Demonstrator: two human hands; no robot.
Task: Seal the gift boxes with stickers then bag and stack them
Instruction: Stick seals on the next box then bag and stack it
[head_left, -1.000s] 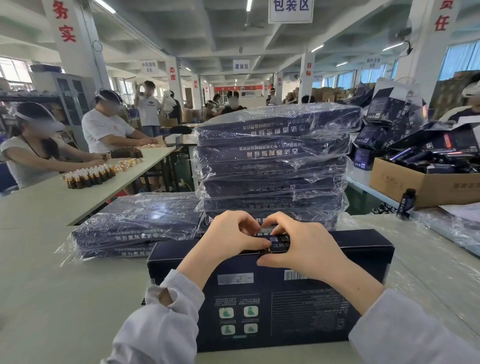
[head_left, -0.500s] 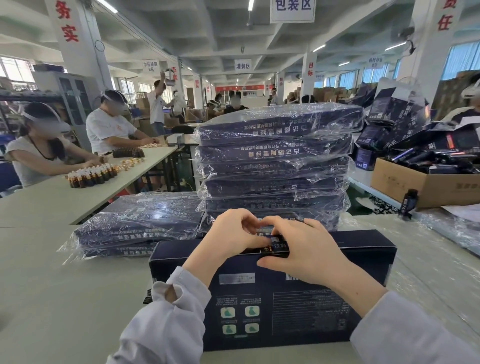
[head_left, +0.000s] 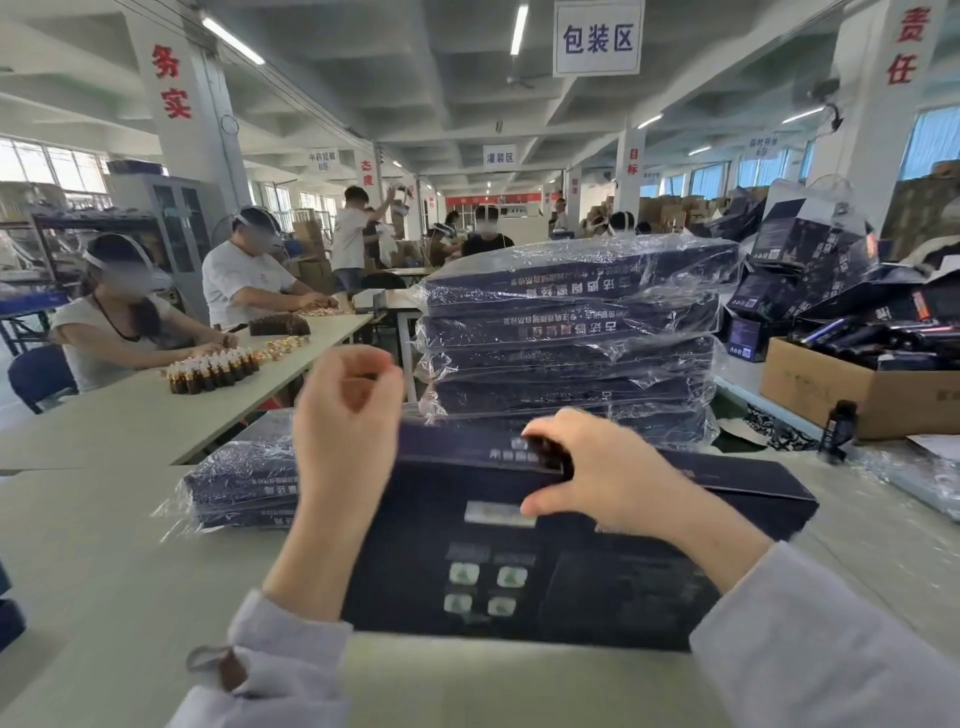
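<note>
A dark navy gift box (head_left: 597, 587) lies on the pale table (head_left: 104, 545) right in front of me, its printed panel facing me. My right hand (head_left: 597, 473) grips the box's far top edge, fingers curled over it and thumb on the near face, at the spot where the sticker sits. My left hand (head_left: 348, 415) is lifted off the box, fingers loosely curled, with nothing visible in them. Behind the box stands a tall stack of bagged boxes (head_left: 571, 338) in clear plastic. A lower bagged stack (head_left: 244, 483) lies to its left.
A cardboard carton (head_left: 857, 395) of dark items sits at the right, with a small dark bottle (head_left: 837, 431) in front of it and loose plastic film beyond. Seated people work at the left table beside rows of small brown bottles (head_left: 213, 371).
My left hand has come off the box's top edge and risen up and to the left. My right hand stays on the edge, now gripping it alone.
</note>
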